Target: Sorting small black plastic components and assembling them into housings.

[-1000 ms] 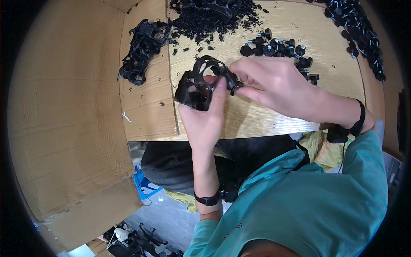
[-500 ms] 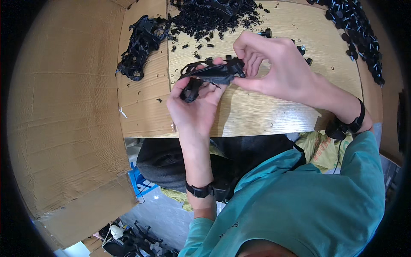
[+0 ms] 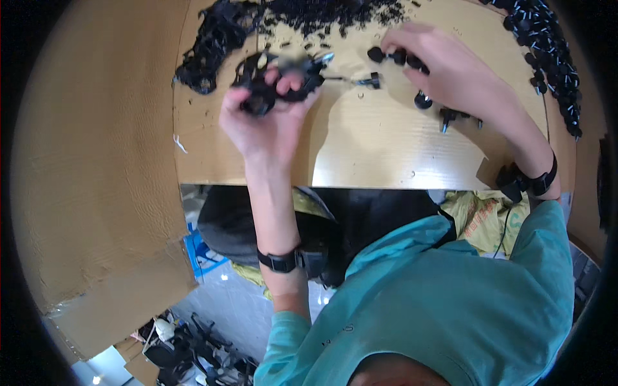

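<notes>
A tall, creased cardboard wall [image 3: 96, 161] stands along the left of a pale wood-grained bench [image 3: 380, 154] whose surface catches a bright glare near its front edge, with a brown panel [image 3: 584, 157] at the far right and, below, a shiny grey floor [image 3: 235, 303] flecked with small light reflections.

On the surface [image 3: 380, 141], piled frames [image 3: 212, 51] lie at ten o'clock from the frame [image 3: 254, 87] in the left grip [image 3: 267, 132], heaped small parts [image 3: 335, 14] at one. Loose bolts [image 3: 423, 100] spread toward three o'clock, close about the right grip [image 3: 444, 67], with a bolt heap [image 3: 550, 64] farther out that way.
</notes>
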The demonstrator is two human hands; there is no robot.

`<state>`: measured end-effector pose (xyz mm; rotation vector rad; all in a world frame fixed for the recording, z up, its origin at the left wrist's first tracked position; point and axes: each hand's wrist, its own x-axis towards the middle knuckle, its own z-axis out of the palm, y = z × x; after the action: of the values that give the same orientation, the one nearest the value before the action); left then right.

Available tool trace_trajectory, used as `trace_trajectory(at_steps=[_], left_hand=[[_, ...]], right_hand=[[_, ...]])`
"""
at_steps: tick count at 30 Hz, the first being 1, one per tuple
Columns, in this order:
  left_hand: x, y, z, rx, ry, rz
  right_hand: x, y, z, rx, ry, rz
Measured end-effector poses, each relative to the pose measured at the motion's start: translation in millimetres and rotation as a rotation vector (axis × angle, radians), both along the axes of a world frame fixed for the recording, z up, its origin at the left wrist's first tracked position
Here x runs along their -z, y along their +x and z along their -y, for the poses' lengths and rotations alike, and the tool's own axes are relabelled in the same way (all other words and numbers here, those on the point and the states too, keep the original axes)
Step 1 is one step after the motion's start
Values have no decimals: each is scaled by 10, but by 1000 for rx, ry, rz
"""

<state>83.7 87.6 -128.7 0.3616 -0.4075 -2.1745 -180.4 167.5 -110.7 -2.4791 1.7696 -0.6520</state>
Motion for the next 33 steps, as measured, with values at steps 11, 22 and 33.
trace_trajectory(at_steps=[11, 22, 33], left_hand=[[-137, -441, -24, 49, 119, 82], [-438, -52, 287, -139, -376, 458], [-880, -277, 27, -183, -1336, 918]], right_hand=[[-456, 444, 2, -8, 285, 698], [-365, -183, -15, -54, 243, 10], [-703, 144, -88, -122, 45, 415]])
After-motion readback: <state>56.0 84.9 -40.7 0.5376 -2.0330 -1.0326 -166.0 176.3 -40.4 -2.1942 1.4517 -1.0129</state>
